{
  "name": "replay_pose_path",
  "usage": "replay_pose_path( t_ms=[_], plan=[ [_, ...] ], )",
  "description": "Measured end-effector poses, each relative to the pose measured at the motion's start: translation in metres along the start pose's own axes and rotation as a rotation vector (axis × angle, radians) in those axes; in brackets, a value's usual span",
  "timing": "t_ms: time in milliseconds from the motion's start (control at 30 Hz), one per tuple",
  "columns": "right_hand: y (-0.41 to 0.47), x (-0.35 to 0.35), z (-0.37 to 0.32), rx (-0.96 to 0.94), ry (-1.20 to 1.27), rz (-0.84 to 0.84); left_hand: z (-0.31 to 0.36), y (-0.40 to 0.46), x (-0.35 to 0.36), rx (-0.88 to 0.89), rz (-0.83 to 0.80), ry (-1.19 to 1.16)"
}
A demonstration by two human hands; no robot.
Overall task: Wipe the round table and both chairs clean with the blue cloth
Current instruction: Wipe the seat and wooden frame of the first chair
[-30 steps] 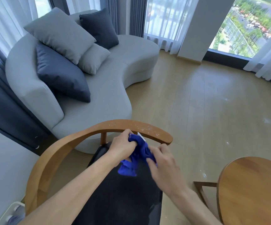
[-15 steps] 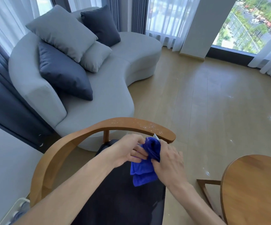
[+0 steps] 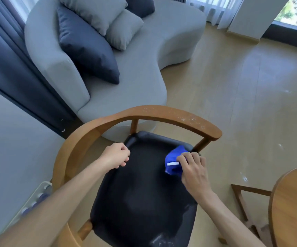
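A wooden chair [image 3: 162,114] with a curved back rail and a black padded seat stands right below me. White dust speckles the right end of the rail and the seat's front edge. My right hand [image 3: 193,169] grips the bunched blue cloth [image 3: 173,162] over the seat's far right corner. My left hand [image 3: 116,155] hovers over the seat's far left corner with its fingers curled, holding nothing. The round wooden table [image 3: 293,207] shows at the lower right edge.
A curved grey sofa [image 3: 140,72] with grey and dark cushions sits just behind the chair. Dark curtains and a grey wall close off the left. Wooden floor with white specks stretches to the right. A white rack [image 3: 37,195] stands low at the left.
My hands have separated: the left let go of the cloth and moved left, and the right carried the cloth down to the seat's right corner. The view tilted downward.
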State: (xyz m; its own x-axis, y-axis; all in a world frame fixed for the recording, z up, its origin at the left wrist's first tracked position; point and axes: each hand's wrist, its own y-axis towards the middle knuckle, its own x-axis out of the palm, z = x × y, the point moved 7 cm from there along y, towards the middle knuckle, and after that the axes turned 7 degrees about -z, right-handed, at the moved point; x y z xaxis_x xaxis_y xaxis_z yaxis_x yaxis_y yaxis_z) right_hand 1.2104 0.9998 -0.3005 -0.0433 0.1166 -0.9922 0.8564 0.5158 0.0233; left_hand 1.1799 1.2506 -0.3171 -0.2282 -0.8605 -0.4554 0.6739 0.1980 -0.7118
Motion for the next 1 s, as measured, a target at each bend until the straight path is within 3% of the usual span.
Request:
replay_pose_path(
  t_ms=[100,267,433,500,633,733,833,900,1000],
  plan=[
    [-0.019,0.051,-0.011,-0.161,-0.105,-0.045,-0.026,0.014,-0.001,-0.019,0.003,0.056],
    [-0.074,0.131,0.007,-0.249,-0.210,-0.417,-0.064,0.031,-0.003,-0.071,0.006,0.090],
    [-0.087,0.137,0.014,-0.255,-0.150,-0.414,-0.073,0.044,0.000,-0.070,0.007,0.095],
    [-0.084,0.130,0.018,-0.232,-0.086,-0.339,-0.072,0.050,0.002,-0.067,0.007,0.095],
    [-0.064,0.127,0.033,0.040,0.020,-0.233,-0.072,0.065,0.001,-0.054,0.018,0.147],
    [-0.048,0.155,0.054,0.461,0.179,-0.447,-0.074,0.078,0.000,-0.030,0.020,0.260],
    [-0.046,0.185,0.061,0.861,0.536,-0.563,-0.080,0.090,0.000,-0.010,0.026,0.384],
    [-0.042,0.193,0.060,0.967,0.607,-0.530,-0.082,0.096,-0.003,0.000,0.034,0.446],
    [-0.032,0.194,0.052,0.920,0.558,-0.541,-0.081,0.100,-0.010,-0.001,0.046,0.476]
  ],
)
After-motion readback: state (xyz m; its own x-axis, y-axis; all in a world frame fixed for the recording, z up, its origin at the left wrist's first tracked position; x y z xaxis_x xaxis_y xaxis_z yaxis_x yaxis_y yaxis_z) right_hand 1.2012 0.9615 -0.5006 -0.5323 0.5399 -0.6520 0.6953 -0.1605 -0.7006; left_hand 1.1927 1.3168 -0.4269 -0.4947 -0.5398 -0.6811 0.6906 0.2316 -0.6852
